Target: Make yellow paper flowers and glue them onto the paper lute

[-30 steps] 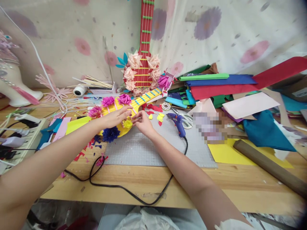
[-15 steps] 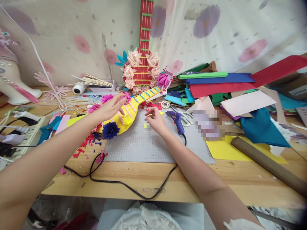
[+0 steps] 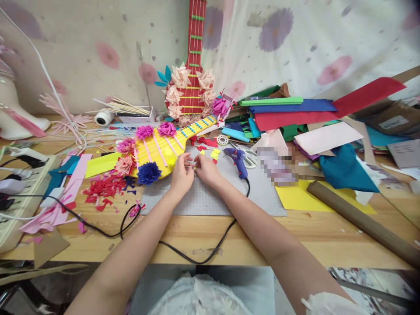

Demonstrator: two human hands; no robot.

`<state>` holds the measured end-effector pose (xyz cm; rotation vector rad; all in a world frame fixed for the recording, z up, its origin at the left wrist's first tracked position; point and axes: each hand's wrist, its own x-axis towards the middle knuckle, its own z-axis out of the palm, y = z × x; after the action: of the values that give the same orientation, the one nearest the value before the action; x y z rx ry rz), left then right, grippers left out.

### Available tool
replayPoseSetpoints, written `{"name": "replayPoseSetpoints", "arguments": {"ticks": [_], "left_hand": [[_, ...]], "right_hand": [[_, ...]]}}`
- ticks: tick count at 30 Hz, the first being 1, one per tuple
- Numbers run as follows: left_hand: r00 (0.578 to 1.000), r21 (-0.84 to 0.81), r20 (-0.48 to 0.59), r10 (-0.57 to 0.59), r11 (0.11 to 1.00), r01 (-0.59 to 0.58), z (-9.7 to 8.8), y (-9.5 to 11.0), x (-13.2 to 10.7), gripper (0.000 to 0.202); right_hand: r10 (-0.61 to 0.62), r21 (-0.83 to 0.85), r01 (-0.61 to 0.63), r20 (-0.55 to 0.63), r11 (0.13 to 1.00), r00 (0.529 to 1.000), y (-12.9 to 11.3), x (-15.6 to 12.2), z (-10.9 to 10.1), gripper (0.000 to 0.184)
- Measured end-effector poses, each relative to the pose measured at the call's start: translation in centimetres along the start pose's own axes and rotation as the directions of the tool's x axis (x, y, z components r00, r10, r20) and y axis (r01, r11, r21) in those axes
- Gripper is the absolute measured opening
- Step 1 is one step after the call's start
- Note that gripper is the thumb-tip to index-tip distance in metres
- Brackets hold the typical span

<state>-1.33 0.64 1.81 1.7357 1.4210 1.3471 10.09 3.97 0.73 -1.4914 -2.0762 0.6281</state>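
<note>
Over the grey cutting mat point(image 3: 213, 201) my two hands are close together, fingertips almost meeting. My left hand point(image 3: 182, 174) has its fingers curled inward beside the lower edge of a yellow paper guitar point(image 3: 154, 151); anything inside them is hidden. My right hand point(image 3: 207, 169) is closed in a pinch, with a small yellow paper scrap point(image 3: 194, 167) at its fingertips. Pink paper flowers point(image 3: 144, 131) and a dark blue paper flower point(image 3: 148, 173) sit around the guitar's body. More yellow paper pieces point(image 3: 215, 153) lie just beyond my right hand.
A blue glue gun point(image 3: 239, 162) and scissors point(image 3: 251, 159) lie right of my hands. The gun's black cord point(image 3: 192, 259) loops along the table front. A red paper guitar point(image 3: 190, 94) stands behind. Red scraps point(image 3: 105, 187) and a power strip point(image 3: 31, 208) are at left, coloured paper point(image 3: 295, 118) at right.
My left hand has come off the guitar, down and right to meet my right hand. My right hand has lowered slightly and closed its fingers. The view has shifted a little.
</note>
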Motion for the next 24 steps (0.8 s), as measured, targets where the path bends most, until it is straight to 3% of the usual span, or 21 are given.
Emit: {"name": "replayPoseSetpoints", "arguments": {"ticks": [5, 8, 13, 16, 20, 24], "left_hand": [[1.0, 0.082, 0.027, -0.013, 0.997, 0.011, 0.5, -2.3, -1.9, 0.041], [0.997, 0.139, 0.076, -0.007, 0.99, -0.003, 0.2, -2.1, -2.1, 0.042], [0.973, 0.256, 0.228, 0.044, 0.961, -0.104, -0.2, -1.6, -2.0, 0.036], [0.981, 0.24, 0.195, -0.001, 0.97, -0.047, -0.3, -1.7, -1.9, 0.035], [0.995, 0.187, 0.08, -0.067, 0.981, 0.051, -0.2, -2.3, -1.5, 0.033], [0.995, 0.087, 0.063, -0.078, 0.994, 0.072, 0.6, -2.6, -1.3, 0.039]], "right_hand": [[0.032, 0.134, -0.033, 0.004, 0.99, 0.999, 0.5, -0.6, -0.2, 0.031], [0.035, 0.159, -0.028, -0.043, 0.987, 0.998, 1.3, -0.8, -0.2, 0.032], [0.044, 0.056, -0.039, -0.089, 0.998, 0.995, 1.3, -0.7, 0.2, 0.032], [0.046, 0.065, -0.042, -0.064, 0.997, 0.997, 0.8, -0.7, 0.5, 0.033], [0.099, 0.294, -0.073, -0.074, 0.953, 0.992, 0.8, -0.8, 0.3, 0.03], [0.182, 0.586, -0.152, 0.008, 0.796, 0.983, 1.7, -1.4, -0.3, 0.032]]}}
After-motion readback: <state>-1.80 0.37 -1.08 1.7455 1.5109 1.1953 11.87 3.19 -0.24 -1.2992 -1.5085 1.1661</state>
